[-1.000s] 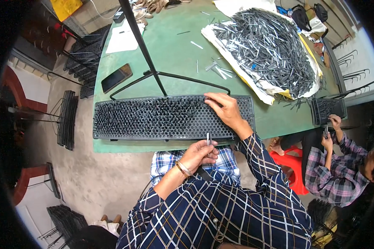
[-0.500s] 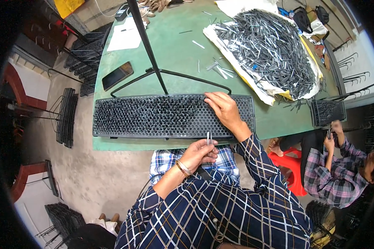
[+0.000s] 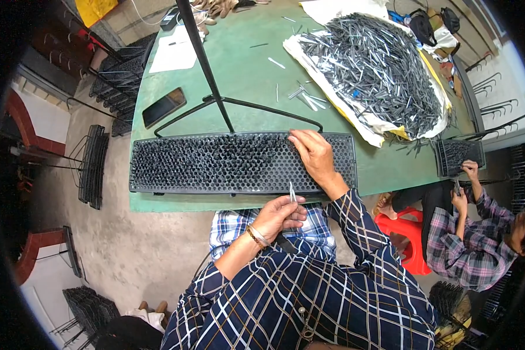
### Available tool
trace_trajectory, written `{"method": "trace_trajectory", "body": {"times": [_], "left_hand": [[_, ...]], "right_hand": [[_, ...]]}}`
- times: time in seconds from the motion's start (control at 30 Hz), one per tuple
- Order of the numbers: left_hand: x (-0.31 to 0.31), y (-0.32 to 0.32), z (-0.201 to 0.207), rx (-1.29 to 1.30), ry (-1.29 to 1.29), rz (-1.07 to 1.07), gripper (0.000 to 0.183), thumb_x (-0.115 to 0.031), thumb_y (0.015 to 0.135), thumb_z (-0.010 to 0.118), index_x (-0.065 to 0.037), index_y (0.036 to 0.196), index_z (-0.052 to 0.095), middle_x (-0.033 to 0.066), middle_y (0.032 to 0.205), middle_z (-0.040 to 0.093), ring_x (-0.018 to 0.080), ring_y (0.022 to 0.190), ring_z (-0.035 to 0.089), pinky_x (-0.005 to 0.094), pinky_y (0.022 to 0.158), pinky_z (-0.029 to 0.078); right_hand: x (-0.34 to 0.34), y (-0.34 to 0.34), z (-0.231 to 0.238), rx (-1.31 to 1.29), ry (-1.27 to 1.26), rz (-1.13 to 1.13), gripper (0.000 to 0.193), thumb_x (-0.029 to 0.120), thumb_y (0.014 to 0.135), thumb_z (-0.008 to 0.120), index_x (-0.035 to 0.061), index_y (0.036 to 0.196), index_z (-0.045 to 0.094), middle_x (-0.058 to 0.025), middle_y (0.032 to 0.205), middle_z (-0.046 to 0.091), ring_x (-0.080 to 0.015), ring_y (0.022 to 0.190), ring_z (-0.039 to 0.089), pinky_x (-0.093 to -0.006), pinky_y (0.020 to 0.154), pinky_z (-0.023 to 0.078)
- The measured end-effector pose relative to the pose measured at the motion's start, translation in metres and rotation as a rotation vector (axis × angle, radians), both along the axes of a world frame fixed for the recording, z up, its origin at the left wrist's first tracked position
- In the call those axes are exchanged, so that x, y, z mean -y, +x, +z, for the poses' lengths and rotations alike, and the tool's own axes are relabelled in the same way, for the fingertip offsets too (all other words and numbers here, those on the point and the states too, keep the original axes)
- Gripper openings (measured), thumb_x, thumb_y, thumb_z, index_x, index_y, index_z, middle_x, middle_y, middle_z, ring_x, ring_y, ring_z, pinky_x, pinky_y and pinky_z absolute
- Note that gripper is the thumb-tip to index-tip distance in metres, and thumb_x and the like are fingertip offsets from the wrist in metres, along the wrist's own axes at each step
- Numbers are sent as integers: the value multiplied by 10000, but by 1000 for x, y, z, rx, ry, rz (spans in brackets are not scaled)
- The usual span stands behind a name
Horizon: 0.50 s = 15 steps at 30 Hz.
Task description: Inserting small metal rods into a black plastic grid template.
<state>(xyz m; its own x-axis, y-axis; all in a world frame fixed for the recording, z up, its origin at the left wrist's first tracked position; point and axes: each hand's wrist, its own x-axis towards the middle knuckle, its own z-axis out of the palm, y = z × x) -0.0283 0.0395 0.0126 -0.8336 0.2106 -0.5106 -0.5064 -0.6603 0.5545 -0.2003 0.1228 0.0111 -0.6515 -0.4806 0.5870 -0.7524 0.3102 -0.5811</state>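
Note:
A long black perforated rack point(image 3: 324, 171) lies across the near edge of the green table. Dark pieces fill many of its holes on the left and middle, while the right end shows bare holes. Over its right half, my right hand point(image 3: 316, 156) is closed, fingertips bent down at the panel's far edge; what they pinch, if anything, is hidden. Just below the near edge, my left hand point(image 3: 279, 217) holds a few slim grey strips point(image 3: 293, 192) upright between thumb and fingers. A black forked stand point(image 3: 220, 111) rises behind the rack.
A white sack point(image 3: 356, 125) with a heap of dark strips point(image 3: 373, 70) lies at the back right. Loose strips point(image 3: 309, 99) lie beside it. A phone point(image 3: 164, 107) and white paper point(image 3: 174, 57) are at left. At right, a co-worker's hands point(image 3: 459, 201) work by another rack point(image 3: 458, 156).
The strips in my left hand have tilted and drawn together at their tips. My right hand has barely shifted. One of the co-worker's hands has risen towards their rack.

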Motion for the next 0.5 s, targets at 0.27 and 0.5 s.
{"method": "trace_trajectory", "body": {"times": [0.27, 0.5], "left_hand": [[3, -1, 2, 4, -11, 26, 257, -152, 934, 475, 4, 1134, 515, 102, 964, 607, 164, 847, 612, 279, 753, 525], [9, -9, 15, -127, -161, 39, 248, -144, 938, 465, 17, 1122, 510, 111, 975, 608, 175, 865, 619, 273, 752, 530]], "right_hand": [[-9, 10, 26, 170, -9, 7, 189, 119, 817, 636, 9, 970, 649, -115, 902, 634, -204, 780, 612, -285, 664, 478], [-36, 38, 31, 1057, 75, 482, 248, 137, 817, 666, -20, 1006, 639, -29, 809, 644, -60, 740, 563, -209, 621, 456]]}}
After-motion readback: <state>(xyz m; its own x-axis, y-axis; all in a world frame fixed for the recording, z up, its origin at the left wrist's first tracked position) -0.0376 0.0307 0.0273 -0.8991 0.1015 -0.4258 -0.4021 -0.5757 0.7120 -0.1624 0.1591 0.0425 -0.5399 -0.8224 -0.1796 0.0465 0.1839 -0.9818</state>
